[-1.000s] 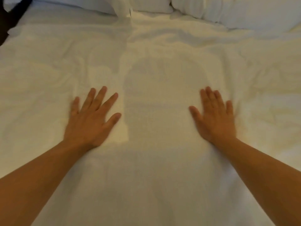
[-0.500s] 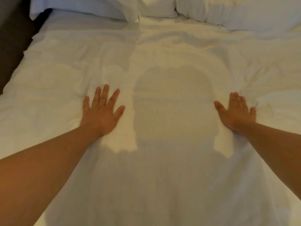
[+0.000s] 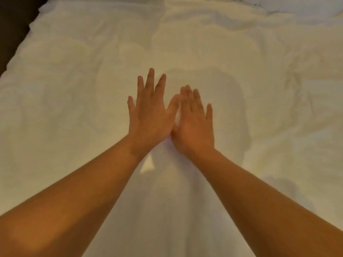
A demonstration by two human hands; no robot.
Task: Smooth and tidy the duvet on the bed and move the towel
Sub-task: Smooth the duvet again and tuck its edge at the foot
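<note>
A white duvet (image 3: 74, 112) covers the bed and fills almost the whole view, with soft wrinkles on its left and right sides. My left hand (image 3: 148, 115) lies flat on the middle of the duvet, fingers straight and spread. Right beside it, my right hand (image 3: 194, 125) is flat on the duvet too, fingers together. The two thumbs touch or overlap. Neither hand holds anything. No towel is in view.
A white pillow (image 3: 306, 6) shows at the top right corner. The bed's left edge (image 3: 24, 39) runs along a dark floor or wall at the upper left. My shadow falls on the duvet around the hands.
Both hands have slid inward from wide apart to side by side at the bed's middle. The view has tipped down, so the pillows have mostly left the frame.
</note>
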